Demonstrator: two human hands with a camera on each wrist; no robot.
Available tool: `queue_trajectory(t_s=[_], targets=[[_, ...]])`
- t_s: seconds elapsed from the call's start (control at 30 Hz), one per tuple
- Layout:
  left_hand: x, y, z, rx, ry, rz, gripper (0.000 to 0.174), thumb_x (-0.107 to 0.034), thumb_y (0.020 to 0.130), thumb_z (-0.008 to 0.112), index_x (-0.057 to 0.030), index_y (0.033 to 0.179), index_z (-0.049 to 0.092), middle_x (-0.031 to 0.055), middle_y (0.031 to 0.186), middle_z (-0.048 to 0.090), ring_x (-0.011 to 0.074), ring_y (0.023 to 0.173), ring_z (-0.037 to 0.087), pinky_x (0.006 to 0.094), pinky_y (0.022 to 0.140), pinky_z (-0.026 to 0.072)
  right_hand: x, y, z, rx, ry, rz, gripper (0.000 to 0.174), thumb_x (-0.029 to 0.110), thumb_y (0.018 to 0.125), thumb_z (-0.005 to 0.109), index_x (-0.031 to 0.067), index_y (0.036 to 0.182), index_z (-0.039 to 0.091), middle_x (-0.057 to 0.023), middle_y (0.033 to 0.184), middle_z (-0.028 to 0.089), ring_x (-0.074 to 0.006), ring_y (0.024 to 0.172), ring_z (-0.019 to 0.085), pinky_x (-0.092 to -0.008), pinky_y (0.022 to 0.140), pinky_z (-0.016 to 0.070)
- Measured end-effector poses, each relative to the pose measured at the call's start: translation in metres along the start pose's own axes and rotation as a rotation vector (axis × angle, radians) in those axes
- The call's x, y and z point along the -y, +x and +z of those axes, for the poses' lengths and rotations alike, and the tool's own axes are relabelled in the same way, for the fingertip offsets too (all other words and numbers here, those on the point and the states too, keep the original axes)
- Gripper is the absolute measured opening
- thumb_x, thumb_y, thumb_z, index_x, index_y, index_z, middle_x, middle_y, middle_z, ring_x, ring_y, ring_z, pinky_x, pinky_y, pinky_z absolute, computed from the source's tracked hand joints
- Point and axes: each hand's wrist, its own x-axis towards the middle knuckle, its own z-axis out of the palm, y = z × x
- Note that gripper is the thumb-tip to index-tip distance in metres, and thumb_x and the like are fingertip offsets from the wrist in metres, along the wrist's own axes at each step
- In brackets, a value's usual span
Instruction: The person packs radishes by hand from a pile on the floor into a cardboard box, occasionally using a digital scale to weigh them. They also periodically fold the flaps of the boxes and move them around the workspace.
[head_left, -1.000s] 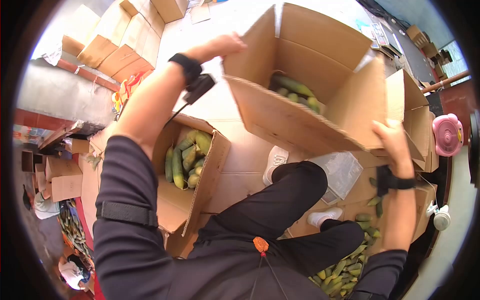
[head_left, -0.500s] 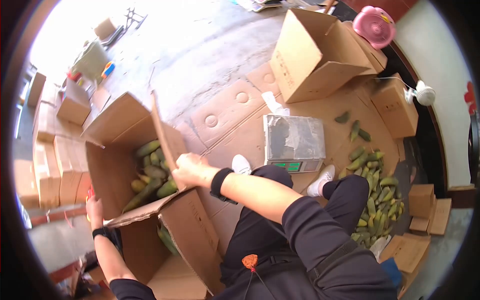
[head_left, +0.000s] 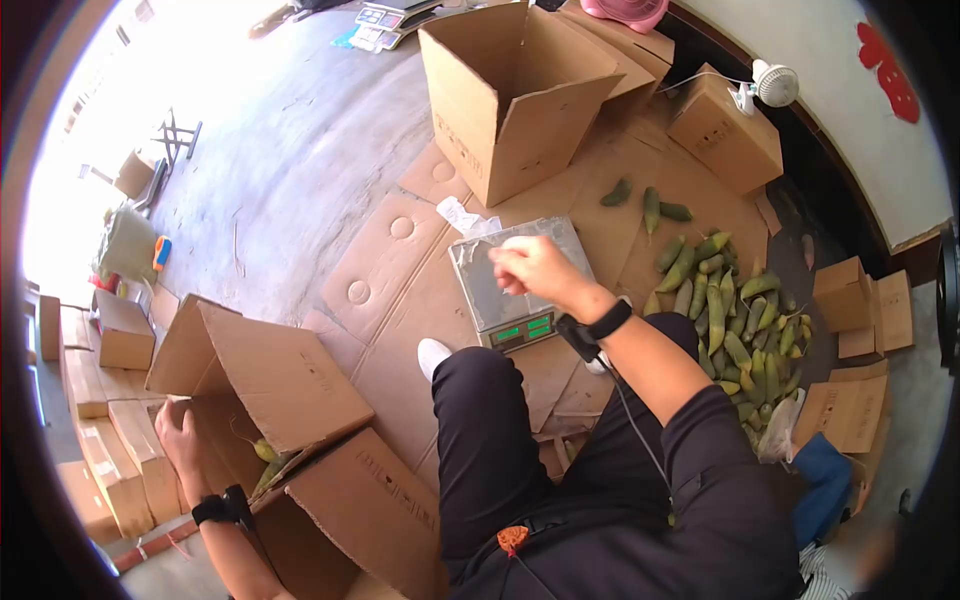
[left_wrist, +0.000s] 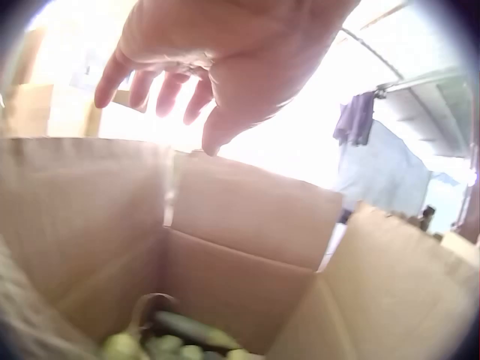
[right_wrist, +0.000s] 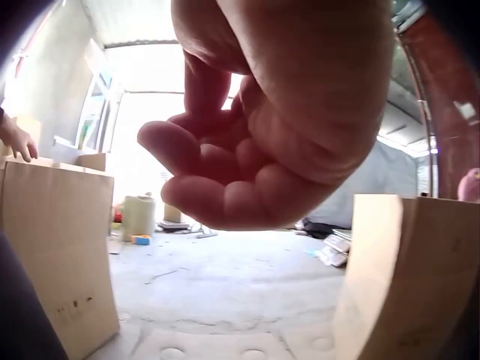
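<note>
At your left side, an open cardboard box stands on the floor, flaps raised, with green and yellowish cucumber-like vegetables lying at its bottom. Your left hand hangs over the box's far-left edge, fingers apart and slightly bent; whether it touches the flap, you cannot tell from these views. Just beside, nearer your body, a second open box sits against your leg.

Your right hand is held above a scale in front of you, its fingers loosely curled toward the palm, the green display lit below. Beyond the scale rises a tall open box. To your right, a heap of the same vegetables spreads over flattened cardboard, three more lying near its far end. Farther back, a white fan is perched at a closed carton.
</note>
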Motion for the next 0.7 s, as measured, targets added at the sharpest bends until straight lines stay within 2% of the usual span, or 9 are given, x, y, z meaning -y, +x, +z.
queue_trajectory(t_s=[0.1, 0.3, 0.37, 0.4, 0.43, 0.47, 0.6, 0.63, 0.7], targets=[[-0.144, 0.032, -0.014, 0.005, -0.142, 0.212, 0.043, -0.007, 0.076, 0.062, 0.001, 0.117, 0.051, 0.0179, 0.12, 0.049, 0.0312, 0.114, 0.045, 0.0359, 0.099, 0.0342, -0.029, -0.023, -0.048, -0.119, -0.003, 0.037, 0.028, 0.024, 0.089, 0.053, 0.003, 0.071, 0.056, -0.0021, 0.064, 0.057, -0.0076, 0.053, 0.052, -0.0213, 0.048, 0.043], [-0.388, 0.064, 0.011, 0.211, -0.39, 0.537, 0.048, -0.007, 0.075, 0.066, -0.0077, 0.12, 0.051, 0.0153, 0.13, 0.042, 0.0314, 0.119, 0.042, 0.0368, 0.098, 0.0364, -0.101, -0.044, -0.088, -0.086, 0.098, 0.085, 0.027, 0.024, 0.089, 0.054, 0.0028, 0.072, 0.056, -0.0013, 0.063, 0.056, -0.0065, 0.054, 0.051, -0.0206, 0.049, 0.0426], [-0.46, 0.064, 0.024, 0.274, -0.414, 0.596, 0.052, -0.011, 0.075, 0.067, -0.009, 0.124, 0.048, 0.0155, 0.135, 0.037, 0.0325, 0.12, 0.042, 0.0365, 0.098, 0.036, -0.108, -0.041, -0.089, -0.096, 0.027, 0.068, 0.028, 0.026, 0.086, 0.056, 0.0007, 0.074, 0.058, -0.0069, 0.062, 0.059, -0.0134, 0.055, 0.055, -0.0269, 0.051, 0.0449], [-0.493, 0.064, 0.03, 0.278, -0.417, 0.618, 0.052, -0.011, 0.075, 0.067, -0.009, 0.124, 0.048, 0.0155, 0.135, 0.037, 0.0325, 0.12, 0.042, 0.0365, 0.098, 0.036, -0.11, -0.037, -0.089, -0.117, -0.16, -0.035, 0.03, 0.029, 0.082, 0.057, 0.0007, 0.076, 0.059, -0.0158, 0.065, 0.06, -0.027, 0.059, 0.059, -0.036, 0.057, 0.0463], [-0.525, 0.065, 0.037, 0.301, -0.404, 0.652, 0.055, -0.012, 0.075, 0.067, -0.0105, 0.126, 0.046, 0.0152, 0.137, 0.034, 0.0327, 0.122, 0.039, 0.0379, 0.1, 0.0353, -0.101, -0.037, -0.087, -0.152, -0.221, -0.097, 0.028, 0.031, 0.08, 0.057, 0.0028, 0.075, 0.06, -0.0205, 0.069, 0.058, -0.0367, 0.068, 0.058, -0.0416, 0.061, 0.0452], [-0.553, 0.068, 0.044, 0.323, -0.393, 0.688, 0.058, -0.014, 0.076, 0.068, -0.012, 0.129, 0.044, 0.0149, 0.139, 0.031, 0.0328, 0.125, 0.037, 0.0393, 0.101, 0.0346, -0.097, -0.036, -0.087, -0.137, -0.239, -0.101, 0.025, 0.029, 0.08, 0.057, 0.0043, 0.075, 0.06, -0.0202, 0.071, 0.058, -0.0376, 0.07, 0.057, -0.042, 0.062, 0.0452], [-0.639, 0.1, 0.093, 0.289, -0.37, 0.761, 0.065, -0.025, 0.076, 0.069, -0.0141, 0.133, 0.039, 0.0177, 0.14, 0.029, 0.0348, 0.126, 0.035, 0.04, 0.102, 0.0334, -0.089, -0.035, -0.082, -0.099, -0.356, -0.215, 0.021, 0.026, 0.079, 0.058, 0.0052, 0.078, 0.061, -0.0162, 0.074, 0.062, -0.0336, 0.073, 0.061, -0.0419, 0.067, 0.0484], [-0.654, 0.111, 0.111, 0.232, -0.366, 0.799, 0.067, -0.027, 0.073, 0.072, -0.0119, 0.13, 0.042, 0.0196, 0.139, 0.03, 0.0356, 0.122, 0.039, 0.0394, 0.098, 0.0374, -0.085, -0.036, -0.083, -0.081, -0.358, -0.202, 0.02, 0.025, 0.079, 0.058, 0.0047, 0.078, 0.061, -0.0166, 0.074, 0.063, -0.0328, 0.074, 0.062, -0.0419, 0.068, 0.049], [-0.676, 0.132, 0.144, 0.228, -0.38, 0.847, 0.066, -0.03, 0.071, 0.073, -0.0099, 0.128, 0.045, 0.0215, 0.135, 0.034, 0.0347, 0.121, 0.041, 0.0386, 0.098, 0.0376, -0.082, -0.038, -0.085, -0.066, -0.337, -0.213, 0.02, 0.024, 0.08, 0.058, 0.0039, 0.078, 0.06, -0.0169, 0.075, 0.063, -0.0327, 0.074, 0.062, -0.0415, 0.068, 0.0495]])
